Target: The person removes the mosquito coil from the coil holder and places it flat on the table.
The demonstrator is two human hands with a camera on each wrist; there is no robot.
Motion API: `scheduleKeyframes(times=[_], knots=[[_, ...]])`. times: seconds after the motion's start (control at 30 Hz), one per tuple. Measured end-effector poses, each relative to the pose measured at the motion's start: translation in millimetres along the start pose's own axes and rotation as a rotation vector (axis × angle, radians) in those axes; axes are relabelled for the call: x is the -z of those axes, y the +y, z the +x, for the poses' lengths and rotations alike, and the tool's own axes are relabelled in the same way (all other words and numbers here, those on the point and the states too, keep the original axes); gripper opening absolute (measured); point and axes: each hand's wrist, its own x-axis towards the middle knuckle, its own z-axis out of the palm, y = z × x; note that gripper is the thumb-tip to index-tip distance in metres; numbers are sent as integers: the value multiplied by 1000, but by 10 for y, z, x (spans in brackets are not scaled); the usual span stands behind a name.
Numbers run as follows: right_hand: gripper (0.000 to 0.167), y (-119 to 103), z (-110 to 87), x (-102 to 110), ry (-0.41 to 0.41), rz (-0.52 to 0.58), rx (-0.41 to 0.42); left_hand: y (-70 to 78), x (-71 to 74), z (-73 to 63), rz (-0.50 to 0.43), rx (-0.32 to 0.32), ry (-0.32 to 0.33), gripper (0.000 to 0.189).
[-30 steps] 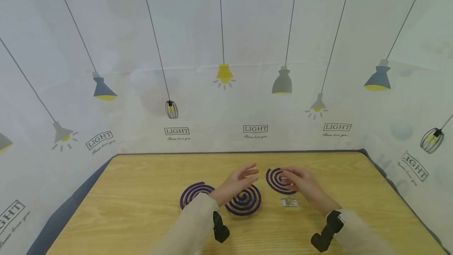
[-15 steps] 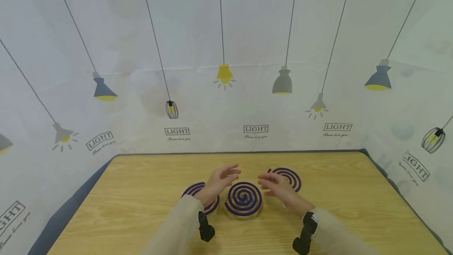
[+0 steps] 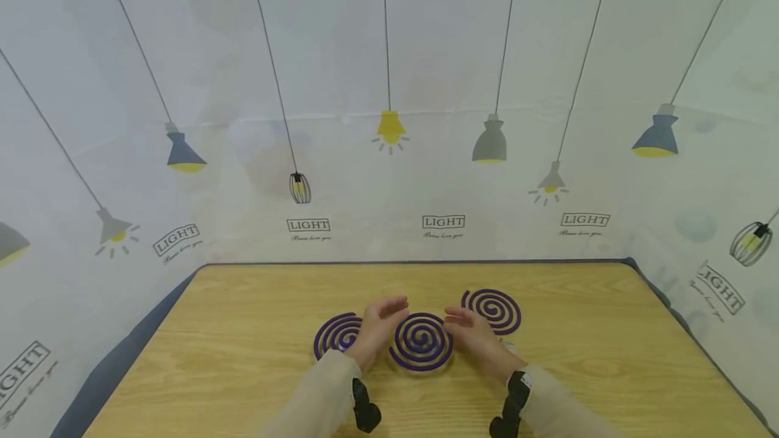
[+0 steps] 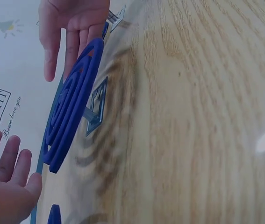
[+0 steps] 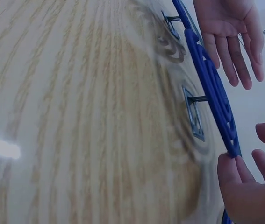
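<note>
A purple mosquito coil [image 3: 422,342] is held flat above the table on a small metal stand [image 4: 97,106]. My left hand [image 3: 379,331] is at the coil's left side, fingers loosely bent and apart from it in the left wrist view. At the opposite side is my right hand [image 3: 477,338], its fingertips right at the coil's edge in the right wrist view. Both palms face inward, thumbs free. Partly covered by the left hand is a second coil [image 3: 335,338]. A third coil [image 3: 496,309] lies behind the right hand, its stand mostly hidden.
The wooden table [image 3: 243,384] reaches back to a pale printed backdrop [image 3: 341,86] with lamp drawings, which also encloses both sides. The two outer coils stand close to either side of the middle one.
My right hand has come left from the right coil to the middle one. My left hand has moved left off the middle coil, then slightly back toward it and lower.
</note>
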Motion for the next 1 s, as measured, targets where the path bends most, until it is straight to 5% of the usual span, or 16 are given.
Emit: scheduleKeyframes(times=[0.57,0.8,1.0], knots=[[49,105,-31,-44,-124,92,-7,-95,-64,-37,-17,55,-63,40],[49,126,-44,-48,-96,42,-5,-114,-85,-71,20,49,-84,40],[48,141,-49,-20,-74,61,-4,-144,-150,-98,66,47,-40,44]])
